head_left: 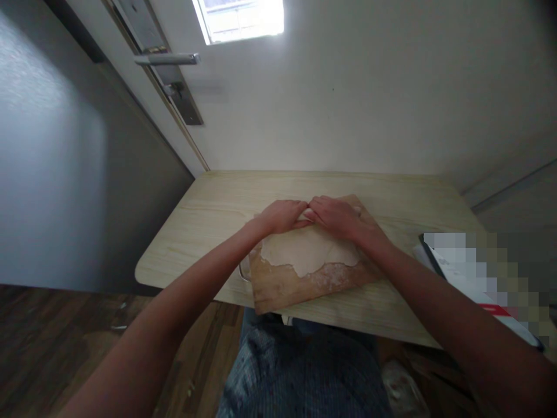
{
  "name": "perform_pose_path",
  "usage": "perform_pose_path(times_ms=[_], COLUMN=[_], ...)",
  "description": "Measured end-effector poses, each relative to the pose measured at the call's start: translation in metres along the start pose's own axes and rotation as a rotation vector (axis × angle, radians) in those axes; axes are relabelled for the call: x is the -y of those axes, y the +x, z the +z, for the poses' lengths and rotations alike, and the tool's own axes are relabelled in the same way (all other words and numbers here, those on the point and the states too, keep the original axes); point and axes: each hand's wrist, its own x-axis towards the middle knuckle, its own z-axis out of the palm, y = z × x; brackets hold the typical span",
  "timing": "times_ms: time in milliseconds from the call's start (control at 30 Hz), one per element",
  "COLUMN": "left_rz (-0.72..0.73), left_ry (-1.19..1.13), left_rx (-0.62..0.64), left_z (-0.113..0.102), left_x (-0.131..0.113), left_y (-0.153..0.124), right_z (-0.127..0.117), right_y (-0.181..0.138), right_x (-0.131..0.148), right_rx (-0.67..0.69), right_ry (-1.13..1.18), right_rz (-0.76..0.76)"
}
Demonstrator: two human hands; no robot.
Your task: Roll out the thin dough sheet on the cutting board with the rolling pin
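Observation:
A flat sheet of pale dough (307, 252) lies on a floured wooden board (300, 287) on a light wooden table (209, 215). My left hand (282, 216) and my right hand (337, 217) rest side by side at the dough's far edge, fingertips nearly touching. The fingers of both curl down over a pale, roll-shaped thing (304, 216) that shows between them. I cannot tell whether it is a rolling pin or the rolled-up edge of the dough. The near edge of the dough is ragged.
A clear glass rim (243, 270) peeks out at the board's left edge. A dark flat device and papers (456, 270) lie at the table's right end. A door with a metal handle (167, 58) stands at the back left. The wall is just behind the table.

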Motion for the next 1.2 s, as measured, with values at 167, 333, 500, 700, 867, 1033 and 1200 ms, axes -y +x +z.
perform_pose_path(times_ms=[167, 333, 500, 700, 867, 1033, 1200], left_rz=[0.011, 0.105, 0.072, 0.071, 0.064, 0.107, 0.121], left_ry=[0.014, 0.040, 0.104, 0.146, 0.173, 0.104, 0.067], left_rx=[-0.035, 0.005, 0.011, -0.040, -0.090, -0.077, -0.020], left_z=[-0.002, -0.010, -0.006, 0.000, 0.001, -0.004, -0.009], left_x=[-0.002, 0.008, 0.015, 0.009, 0.006, 0.008, 0.009], left_y=[-0.002, -0.010, -0.021, -0.024, -0.028, -0.028, -0.025], right_z=[-0.002, -0.007, -0.001, -0.001, -0.009, -0.005, 0.001], right_y=[-0.005, -0.012, -0.016, -0.015, -0.011, -0.019, -0.027], right_x=[0.001, 0.002, 0.008, 0.006, 0.005, 0.016, 0.021], right_rx=[-0.020, -0.055, -0.076, -0.105, -0.043, -0.076, -0.146], right_ry=[0.004, -0.028, -0.072, -0.023, 0.111, 0.095, 0.093], right_rz=[-0.019, -0.107, -0.066, -0.093, -0.134, -0.016, -0.004])
